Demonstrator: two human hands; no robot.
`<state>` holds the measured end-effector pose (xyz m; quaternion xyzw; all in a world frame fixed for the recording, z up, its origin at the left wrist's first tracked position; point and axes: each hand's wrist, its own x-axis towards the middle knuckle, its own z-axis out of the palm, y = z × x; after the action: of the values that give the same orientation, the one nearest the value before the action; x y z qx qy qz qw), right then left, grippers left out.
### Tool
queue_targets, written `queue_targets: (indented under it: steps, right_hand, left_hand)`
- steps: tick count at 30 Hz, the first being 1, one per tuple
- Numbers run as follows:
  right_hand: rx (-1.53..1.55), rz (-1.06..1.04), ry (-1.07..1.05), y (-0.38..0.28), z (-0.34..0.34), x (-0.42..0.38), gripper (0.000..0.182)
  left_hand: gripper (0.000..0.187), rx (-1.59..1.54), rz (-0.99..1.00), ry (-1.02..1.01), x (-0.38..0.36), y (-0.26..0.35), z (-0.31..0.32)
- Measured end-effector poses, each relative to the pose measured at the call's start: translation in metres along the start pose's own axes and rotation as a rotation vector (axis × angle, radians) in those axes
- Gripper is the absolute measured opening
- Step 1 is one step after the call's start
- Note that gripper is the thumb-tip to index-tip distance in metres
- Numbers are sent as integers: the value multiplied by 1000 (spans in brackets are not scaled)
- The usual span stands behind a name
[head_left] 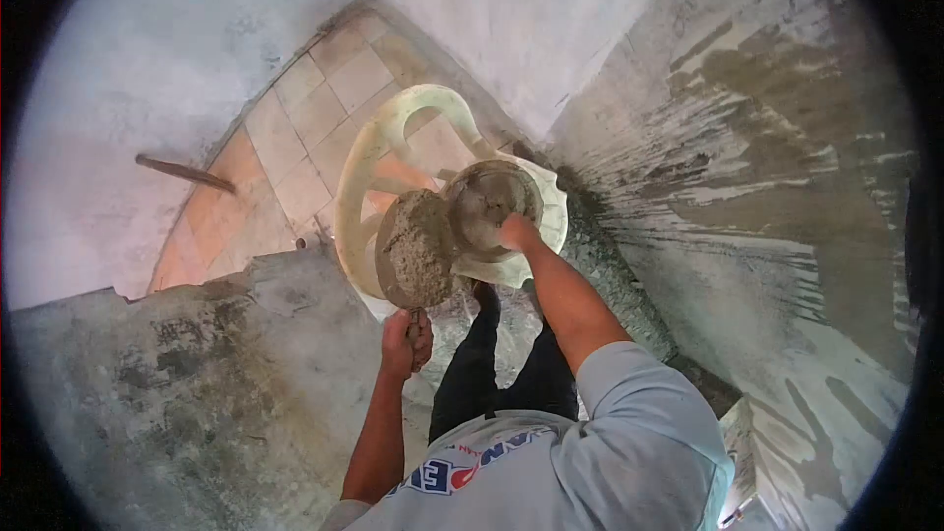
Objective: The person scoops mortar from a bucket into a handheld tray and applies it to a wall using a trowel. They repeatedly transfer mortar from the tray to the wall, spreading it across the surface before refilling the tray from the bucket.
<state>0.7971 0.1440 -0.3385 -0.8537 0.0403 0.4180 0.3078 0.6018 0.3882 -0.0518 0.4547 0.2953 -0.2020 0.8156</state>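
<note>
My left hand [406, 342] is closed around the short handle of a round pan [389, 270] heaped with wet grey mortar [423, 248]. To its right a round bucket [537, 199] with grey mortar inside rests on a pale plastic chair [356, 177]. Over the bucket, my right hand [517, 233] has its fingers curled in at the mortar; whatever they grip is hidden. The pan's edge overlaps or touches the bucket's left side.
A wall [787, 167] with wet mortar streaks rises on the right. Behind the chair is a tiled floor [324, 108], and a rod [185, 173] sticks out at the left. A rough, broken-edged grey surface [187, 383] lies at lower left.
</note>
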Motion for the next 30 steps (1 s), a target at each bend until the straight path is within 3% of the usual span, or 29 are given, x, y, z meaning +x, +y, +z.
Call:
queue_targets:
  steps: [1,4,5,18,19,23,26,30]
  right_hand:
    - [300,202,-146,-1,-4,-1,32]
    - [954,290,-278,14,-12,-44,31]
    - [1024,361,-281,14,-14,-63,28]
    - [1022,-66,-12,-7,-46,-216,22]
    - [1062,-49,71,-28,-54,-240,22]
    - [1067,-154,-35,-62,-79,-304,31]
    - [1301,-89,2,-105,-87,-350,36]
    - [1089,-105,140,-108,-74,-346,41]
  left_hand:
    - [43,5,-7,1,3,-1,0]
    - [41,52,10,6,15,-11,-1]
    - [41,63,14,3,18,-13,-3]
    - [40,114,-17,42,78,-53,-32]
    - [39,107,-37,32,85,-57,-30]
    - [41,36,-54,6,104,-70,-1]
    - [43,17,-33,-56,108,-75,14]
    - [44,-82,-70,-99,106,-72,15]
